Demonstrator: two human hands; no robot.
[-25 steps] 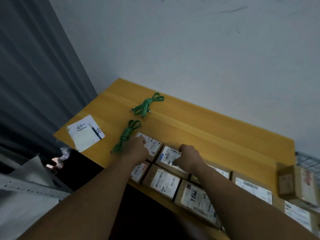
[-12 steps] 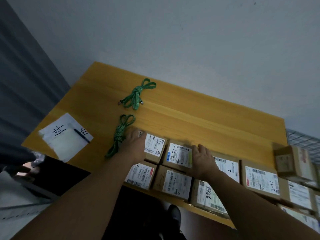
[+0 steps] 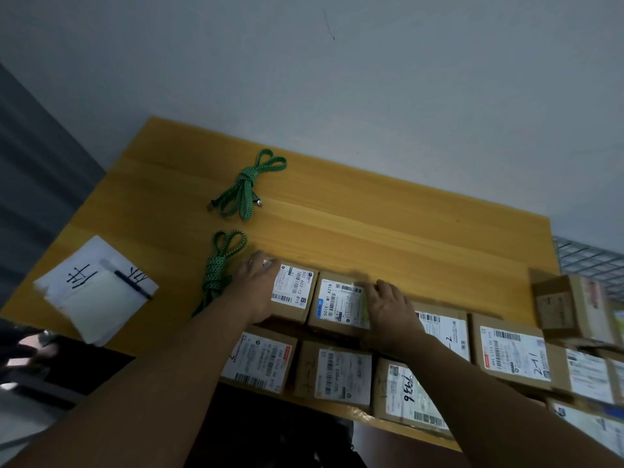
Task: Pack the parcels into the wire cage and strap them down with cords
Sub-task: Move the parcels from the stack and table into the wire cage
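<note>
Head view: packing seems barely begun, and no strapping is done yet.
Left hand (image 3: 258,288) and right hand (image 3: 388,315) lie flat, fingers straight, grasping nothing, on brown cardboard parcels (image 3: 337,304) rowed on the yellow wooden table (image 3: 371,224). Knotted green braided cords (image 3: 248,184) lie untouched, and the grey wire cage (image 3: 587,258) is far right.

Labelled parcels (image 3: 337,373) lie in rows; two bundled green cords (image 3: 248,180) beyond; wire cage (image 3: 587,258) right.
</note>
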